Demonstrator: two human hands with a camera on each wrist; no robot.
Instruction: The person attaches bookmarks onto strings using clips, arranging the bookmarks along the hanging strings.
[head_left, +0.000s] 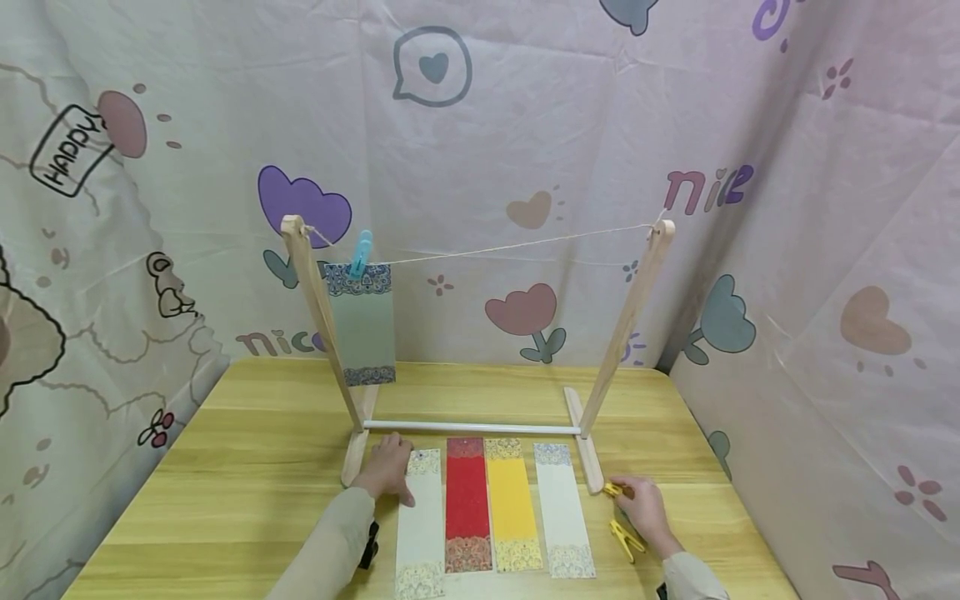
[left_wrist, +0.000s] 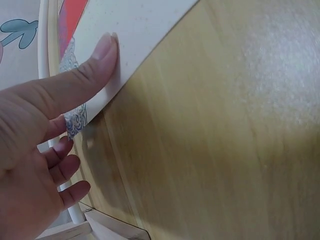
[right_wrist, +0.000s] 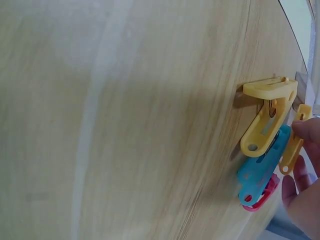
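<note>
My left hand (head_left: 386,468) is at the top left corner of a cream patterned-end paper card (head_left: 420,525). In the left wrist view the thumb lies over that card and the fingers are spread at its patterned end; whether they touch its underside is hidden. My right hand (head_left: 643,508) pinches a yellow clothespin (right_wrist: 295,140) between thumb and finger. Beside it on the table lie another yellow clothespin (right_wrist: 270,117), a blue clothespin (right_wrist: 265,162) and a red clothespin (right_wrist: 266,192).
A wooden stand (head_left: 622,333) carries a sagging string (head_left: 517,244). From it a pale green card (head_left: 365,333) hangs by a blue clothespin (head_left: 361,254) near the left post. A red card (head_left: 467,500), a yellow card (head_left: 513,504) and a white card (head_left: 564,512) lie in a row.
</note>
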